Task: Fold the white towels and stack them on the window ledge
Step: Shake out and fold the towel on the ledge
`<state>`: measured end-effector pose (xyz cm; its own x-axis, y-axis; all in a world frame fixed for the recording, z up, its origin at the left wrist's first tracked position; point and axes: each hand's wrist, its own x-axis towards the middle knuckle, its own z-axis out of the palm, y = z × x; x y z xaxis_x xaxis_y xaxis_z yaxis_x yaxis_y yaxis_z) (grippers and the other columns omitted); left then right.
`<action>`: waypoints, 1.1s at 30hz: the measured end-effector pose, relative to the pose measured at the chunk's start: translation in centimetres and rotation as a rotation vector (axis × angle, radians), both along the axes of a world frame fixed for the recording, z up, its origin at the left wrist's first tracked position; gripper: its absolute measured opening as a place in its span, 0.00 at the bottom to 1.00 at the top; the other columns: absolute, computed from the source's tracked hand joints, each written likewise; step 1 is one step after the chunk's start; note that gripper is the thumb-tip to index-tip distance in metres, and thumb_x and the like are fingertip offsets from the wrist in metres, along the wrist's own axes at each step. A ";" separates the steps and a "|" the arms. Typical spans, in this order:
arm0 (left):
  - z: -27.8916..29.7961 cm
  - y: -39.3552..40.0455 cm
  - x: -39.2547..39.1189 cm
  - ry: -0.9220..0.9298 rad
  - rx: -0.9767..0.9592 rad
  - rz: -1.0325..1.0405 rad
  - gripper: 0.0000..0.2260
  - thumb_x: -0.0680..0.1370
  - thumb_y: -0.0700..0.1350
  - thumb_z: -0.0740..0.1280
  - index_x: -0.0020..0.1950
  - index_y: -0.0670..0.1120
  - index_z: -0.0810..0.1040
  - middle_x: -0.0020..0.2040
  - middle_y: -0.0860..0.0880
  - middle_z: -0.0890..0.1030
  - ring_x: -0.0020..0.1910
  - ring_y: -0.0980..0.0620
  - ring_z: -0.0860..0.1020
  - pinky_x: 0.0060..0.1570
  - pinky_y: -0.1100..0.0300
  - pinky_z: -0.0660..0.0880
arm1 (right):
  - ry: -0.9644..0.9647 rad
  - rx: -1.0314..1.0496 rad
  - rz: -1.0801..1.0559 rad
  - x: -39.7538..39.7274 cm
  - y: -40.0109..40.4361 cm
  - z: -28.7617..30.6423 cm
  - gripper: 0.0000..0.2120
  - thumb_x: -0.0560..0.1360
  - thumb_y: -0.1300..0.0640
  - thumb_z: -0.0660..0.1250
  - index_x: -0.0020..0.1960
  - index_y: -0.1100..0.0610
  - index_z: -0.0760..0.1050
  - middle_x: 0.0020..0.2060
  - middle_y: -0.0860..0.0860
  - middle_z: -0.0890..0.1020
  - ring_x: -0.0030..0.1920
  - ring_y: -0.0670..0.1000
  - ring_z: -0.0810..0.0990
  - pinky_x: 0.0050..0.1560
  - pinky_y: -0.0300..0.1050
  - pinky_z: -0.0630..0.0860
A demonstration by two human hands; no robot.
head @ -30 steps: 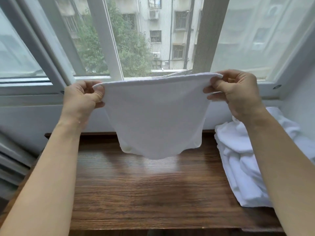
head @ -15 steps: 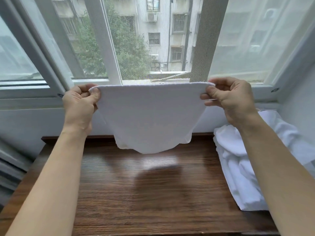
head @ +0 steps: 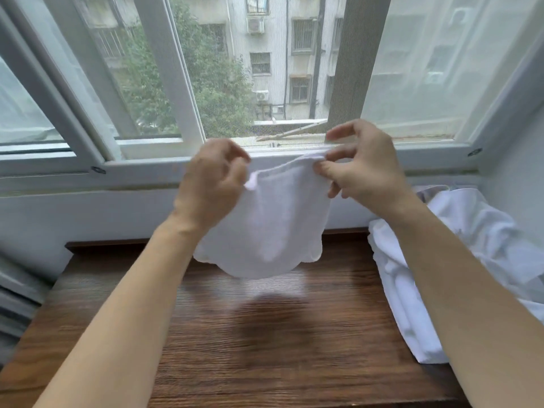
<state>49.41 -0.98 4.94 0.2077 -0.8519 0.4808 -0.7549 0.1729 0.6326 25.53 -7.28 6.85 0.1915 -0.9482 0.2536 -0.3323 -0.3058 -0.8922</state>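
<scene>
The task looks to be in its early part. A white towel (head: 265, 225) hangs in the air above the dark wooden window ledge (head: 265, 348), already doubled over, its lower edge clear of the wood. The left hand (head: 210, 184) pinches the towel's upper left corner between thumb and curled fingers; the right hand (head: 363, 167) pinches the upper right corner with thumb and lower fingers while its forefinger lifts free above the cloth. The two hands are near each other, so I judge the step in hand to be the next fold, bringing the two corners together to halve the towel.

To the right of the hanging towel, a heap of white towels (head: 426, 290) lies rumpled on the ledge against the side wall. It is loose and unfolded as far as can be seen, though the right forearm covers part of it. No neat stack of folded towels shows anywhere on the ledge, so none appears finished. Left to do: finish this towel, set it down, then fold and stack the heap.

No brand, label or readable writing shows on the towels, the ledge or the window frame (head: 176, 83). The buildings beyond the window carry no legible lettering.
</scene>
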 end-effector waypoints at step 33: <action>-0.5 -0.4 3.1 0.026 0.086 -0.155 0.03 0.75 0.47 0.77 0.45 0.49 0.86 0.38 0.51 0.85 0.38 0.54 0.80 0.41 0.56 0.76 | 0.341 0.302 0.300 1.4 2.2 -19.5 0.12 0.81 0.62 0.67 0.42 0.52 0.83 0.39 0.52 0.83 0.38 0.50 0.82 0.37 0.39 0.77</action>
<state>52.48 -1.36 4.44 0.0821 -0.9123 0.4011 -0.7067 0.2305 0.6689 26.98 -5.11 -12.66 0.4890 -0.8600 -0.1456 -0.5559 -0.1786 -0.8118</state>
